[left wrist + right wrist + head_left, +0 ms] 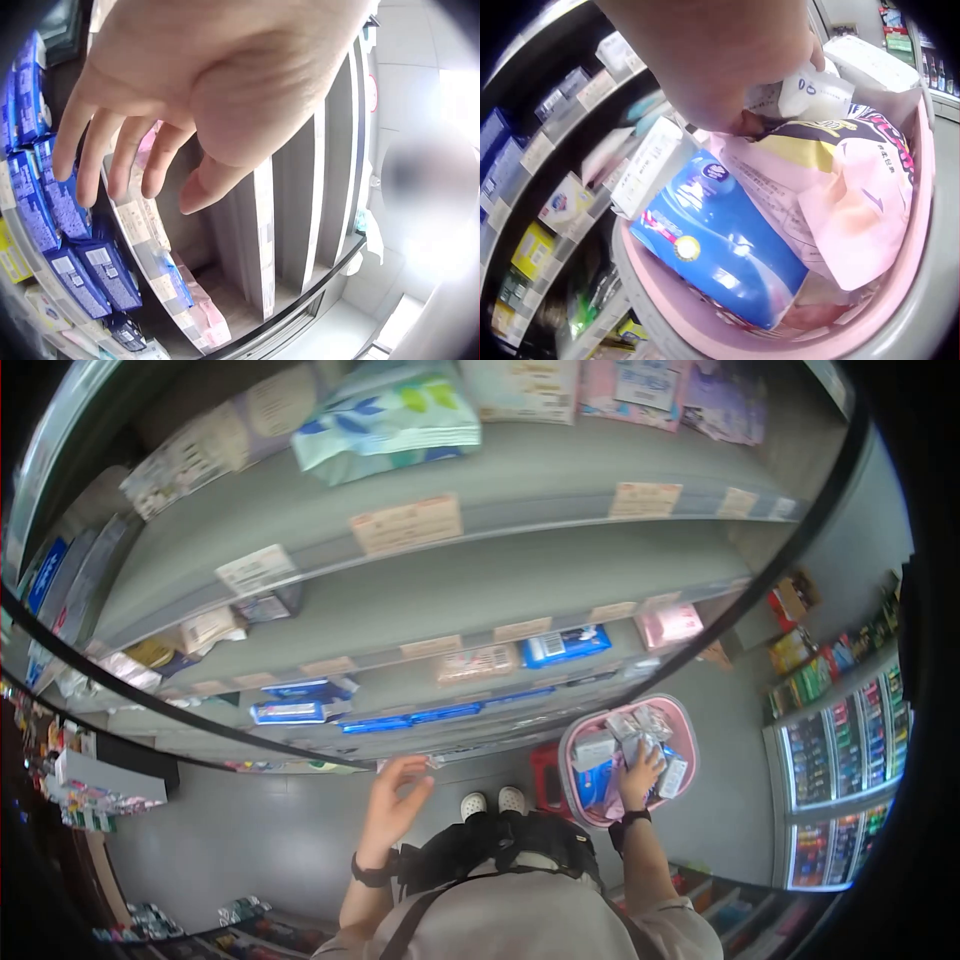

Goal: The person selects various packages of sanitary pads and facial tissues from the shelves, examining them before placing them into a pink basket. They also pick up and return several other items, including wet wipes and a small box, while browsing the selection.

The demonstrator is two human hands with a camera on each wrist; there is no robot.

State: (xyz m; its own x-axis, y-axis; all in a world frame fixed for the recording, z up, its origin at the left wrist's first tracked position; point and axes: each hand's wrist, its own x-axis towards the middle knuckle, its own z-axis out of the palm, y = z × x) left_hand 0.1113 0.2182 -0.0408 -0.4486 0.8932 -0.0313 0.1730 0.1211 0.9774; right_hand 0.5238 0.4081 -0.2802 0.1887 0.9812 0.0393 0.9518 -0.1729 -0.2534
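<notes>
Pink basket (691, 748) sits below the shelves (560, 490), crammed: one blue pack (720, 240), one pink pack (840, 202), three white ones. Right hand (640, 772) rests on them, grip unclear; left hand (392, 805) is released.

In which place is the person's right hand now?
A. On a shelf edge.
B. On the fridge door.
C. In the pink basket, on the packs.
C: the right hand reaches into the pink basket and touches the packs there.

right hand (727, 67) in pink basket (924, 225), touching white packet (815, 94) above blue pack (720, 247).
</notes>
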